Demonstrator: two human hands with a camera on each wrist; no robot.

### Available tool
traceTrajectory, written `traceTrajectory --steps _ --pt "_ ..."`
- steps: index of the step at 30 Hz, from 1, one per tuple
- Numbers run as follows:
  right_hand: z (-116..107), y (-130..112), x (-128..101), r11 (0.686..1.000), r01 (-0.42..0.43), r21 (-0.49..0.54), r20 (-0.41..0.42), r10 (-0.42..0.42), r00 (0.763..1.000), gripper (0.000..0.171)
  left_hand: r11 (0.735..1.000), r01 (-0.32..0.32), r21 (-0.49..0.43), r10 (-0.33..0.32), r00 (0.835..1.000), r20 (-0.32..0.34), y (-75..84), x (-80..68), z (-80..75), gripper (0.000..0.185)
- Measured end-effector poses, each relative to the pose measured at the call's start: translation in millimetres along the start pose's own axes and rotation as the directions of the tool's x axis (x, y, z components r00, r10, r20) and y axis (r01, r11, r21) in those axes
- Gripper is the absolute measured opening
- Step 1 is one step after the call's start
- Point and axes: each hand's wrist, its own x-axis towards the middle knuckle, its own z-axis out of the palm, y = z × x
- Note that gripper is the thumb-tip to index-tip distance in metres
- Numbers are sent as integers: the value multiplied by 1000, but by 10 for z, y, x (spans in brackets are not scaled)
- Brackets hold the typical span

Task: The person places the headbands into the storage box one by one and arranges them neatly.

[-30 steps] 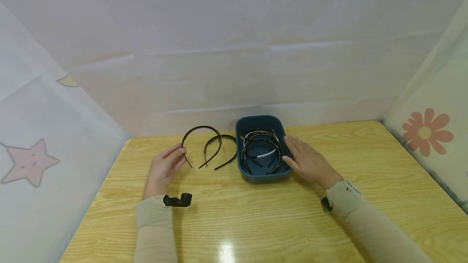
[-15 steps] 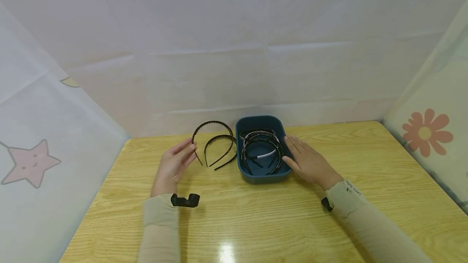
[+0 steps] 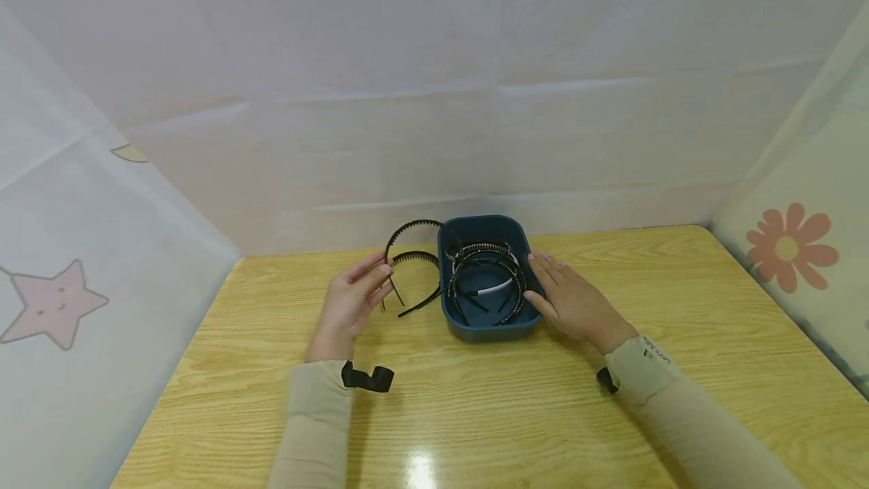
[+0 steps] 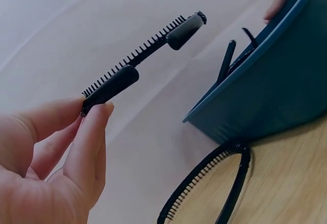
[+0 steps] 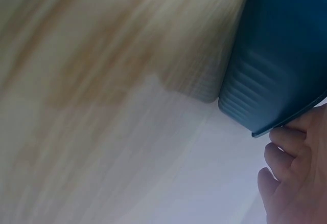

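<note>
My left hand (image 3: 349, 304) pinches a black toothed headband (image 3: 422, 222) between thumb and fingers. In the left wrist view this headband (image 4: 110, 87) is held up edge-on, left of the blue box (image 4: 286, 91). A second black toothed headband (image 3: 416, 255) lies on the table against the box's left side. Several headbands are inside the box (image 3: 485, 333), mostly black, one with a white stretch (image 3: 495, 288). My right hand (image 3: 573, 300) rests along the box's right rim with fingers extended; the right wrist view shows its fingers (image 5: 286, 155) touching the rim.
The wooden table (image 3: 434, 406) carries the box near its back edge. A pale sheet (image 3: 380, 134) hangs behind it, and printed sheets stand at the left and right. Each wrist wears a black camera mount (image 3: 370, 378).
My left hand has moved right with the headband, whose arch now reaches the box's left rim and overlaps the lying headband in view. My right hand and the box have stayed put.
</note>
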Motion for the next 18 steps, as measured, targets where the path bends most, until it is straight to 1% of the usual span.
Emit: traceTrajectory --steps 7,11,18 --pt "-7 -6 -9 1000 -5 -6 -6 5 1000 71 999 -40 8 40 999 9 -79 4 146 46" --pt "-11 -12 -12 1000 -6 -3 -6 6 1000 70 999 -36 -4 36 999 10 -140 10 236 45" --pt "-17 -23 -2 1000 -1 0 -12 1 1000 69 999 -38 7 38 999 -2 -260 -12 392 42"
